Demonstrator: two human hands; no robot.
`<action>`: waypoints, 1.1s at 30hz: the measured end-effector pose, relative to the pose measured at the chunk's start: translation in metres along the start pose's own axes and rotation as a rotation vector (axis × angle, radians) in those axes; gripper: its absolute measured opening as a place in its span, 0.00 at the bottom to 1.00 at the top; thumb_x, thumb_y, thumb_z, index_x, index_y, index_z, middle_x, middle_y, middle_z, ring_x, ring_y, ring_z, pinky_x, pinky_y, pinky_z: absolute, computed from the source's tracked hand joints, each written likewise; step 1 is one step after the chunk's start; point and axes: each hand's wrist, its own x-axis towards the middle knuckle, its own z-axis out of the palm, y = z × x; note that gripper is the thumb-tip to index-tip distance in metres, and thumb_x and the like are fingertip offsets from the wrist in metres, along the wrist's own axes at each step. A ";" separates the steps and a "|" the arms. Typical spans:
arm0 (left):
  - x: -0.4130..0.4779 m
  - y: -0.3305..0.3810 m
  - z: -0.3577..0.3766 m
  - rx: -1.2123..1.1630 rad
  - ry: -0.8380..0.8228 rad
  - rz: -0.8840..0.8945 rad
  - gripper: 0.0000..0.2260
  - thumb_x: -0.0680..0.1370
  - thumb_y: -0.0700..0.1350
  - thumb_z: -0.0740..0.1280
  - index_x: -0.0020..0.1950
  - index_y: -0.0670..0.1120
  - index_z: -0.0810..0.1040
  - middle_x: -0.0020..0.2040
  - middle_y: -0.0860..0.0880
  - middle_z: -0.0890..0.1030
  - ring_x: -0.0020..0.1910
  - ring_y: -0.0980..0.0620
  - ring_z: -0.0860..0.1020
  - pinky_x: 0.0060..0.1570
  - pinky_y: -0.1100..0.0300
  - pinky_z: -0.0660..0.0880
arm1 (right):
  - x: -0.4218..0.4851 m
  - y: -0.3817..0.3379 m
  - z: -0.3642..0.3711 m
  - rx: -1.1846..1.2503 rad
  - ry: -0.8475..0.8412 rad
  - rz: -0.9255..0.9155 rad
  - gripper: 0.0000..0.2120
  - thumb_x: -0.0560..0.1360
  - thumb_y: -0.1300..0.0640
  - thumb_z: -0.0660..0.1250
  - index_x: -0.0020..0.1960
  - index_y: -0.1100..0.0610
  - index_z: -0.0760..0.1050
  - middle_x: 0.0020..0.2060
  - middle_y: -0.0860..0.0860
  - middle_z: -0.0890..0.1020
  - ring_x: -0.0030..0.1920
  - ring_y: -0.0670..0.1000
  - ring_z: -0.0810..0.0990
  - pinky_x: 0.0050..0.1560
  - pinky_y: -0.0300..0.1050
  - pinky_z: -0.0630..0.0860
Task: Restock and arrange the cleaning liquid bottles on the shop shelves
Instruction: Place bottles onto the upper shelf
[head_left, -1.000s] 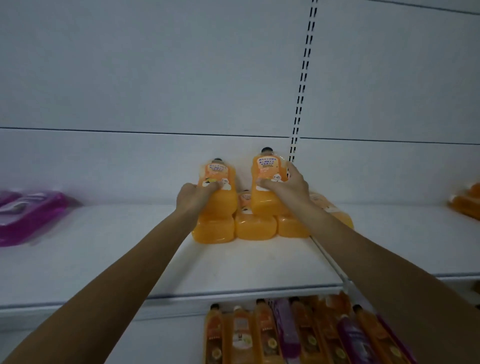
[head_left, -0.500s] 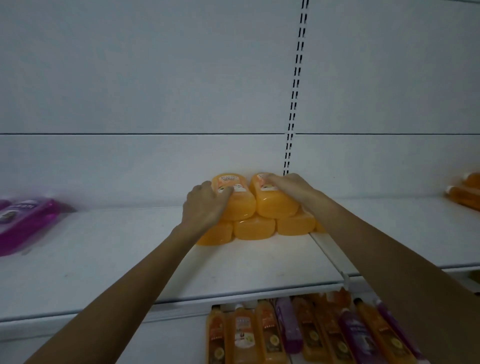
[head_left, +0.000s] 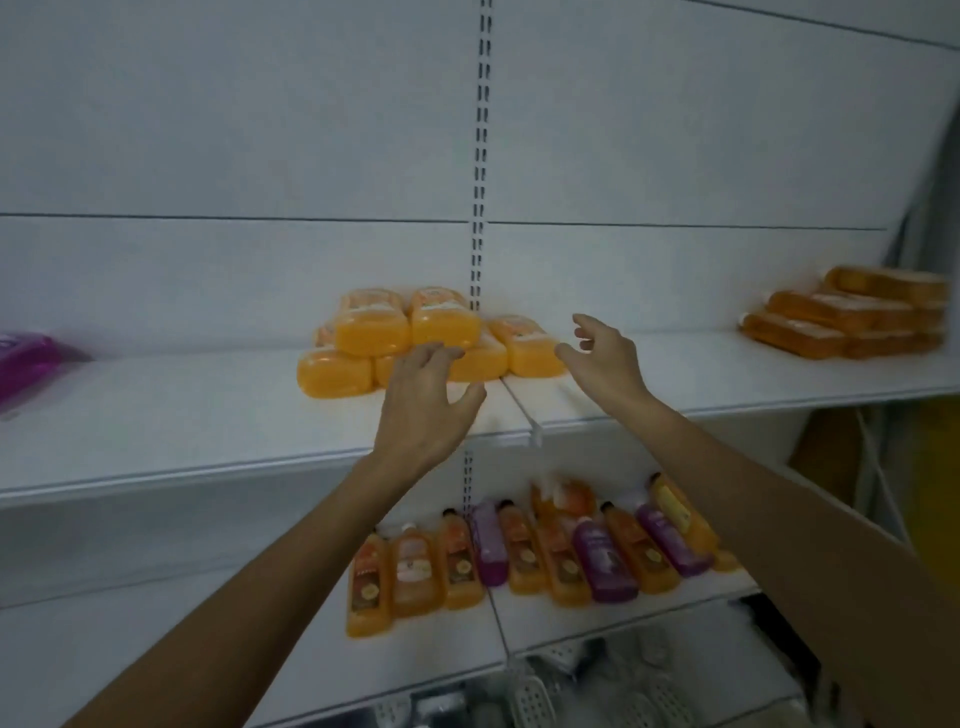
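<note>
On the white upper shelf (head_left: 208, 410), stacked orange cleaning liquid bottles (head_left: 405, 332) lie at its back edge. Left hand (head_left: 426, 400) and right hand (head_left: 605, 358) hover just before them, each grip spread and empty.

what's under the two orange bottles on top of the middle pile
More flat-lying orange bottles form a bottom row on the white upper shelf, which carries the two top orange bottles. The open left hand covers part of the row, hiding its count.
</note>
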 end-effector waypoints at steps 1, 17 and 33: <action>-0.011 0.010 0.010 -0.020 -0.027 -0.007 0.20 0.78 0.47 0.64 0.68 0.43 0.71 0.70 0.43 0.69 0.70 0.45 0.63 0.68 0.53 0.59 | -0.013 0.011 -0.011 -0.023 0.001 0.014 0.27 0.77 0.54 0.64 0.74 0.57 0.63 0.67 0.55 0.72 0.65 0.53 0.72 0.62 0.44 0.68; -0.146 0.070 0.148 -0.148 -0.496 -0.049 0.20 0.75 0.46 0.66 0.66 0.43 0.72 0.62 0.44 0.75 0.61 0.46 0.71 0.60 0.56 0.68 | -0.144 0.177 -0.097 -0.190 -0.023 0.302 0.12 0.73 0.62 0.66 0.56 0.65 0.76 0.50 0.60 0.80 0.52 0.59 0.78 0.48 0.47 0.73; -0.094 0.106 0.305 -0.280 -0.773 -0.092 0.15 0.76 0.45 0.65 0.60 0.40 0.76 0.56 0.44 0.78 0.56 0.46 0.76 0.51 0.58 0.71 | -0.105 0.309 -0.164 -0.255 -0.007 0.526 0.25 0.75 0.56 0.68 0.70 0.61 0.68 0.65 0.58 0.74 0.64 0.55 0.73 0.57 0.39 0.66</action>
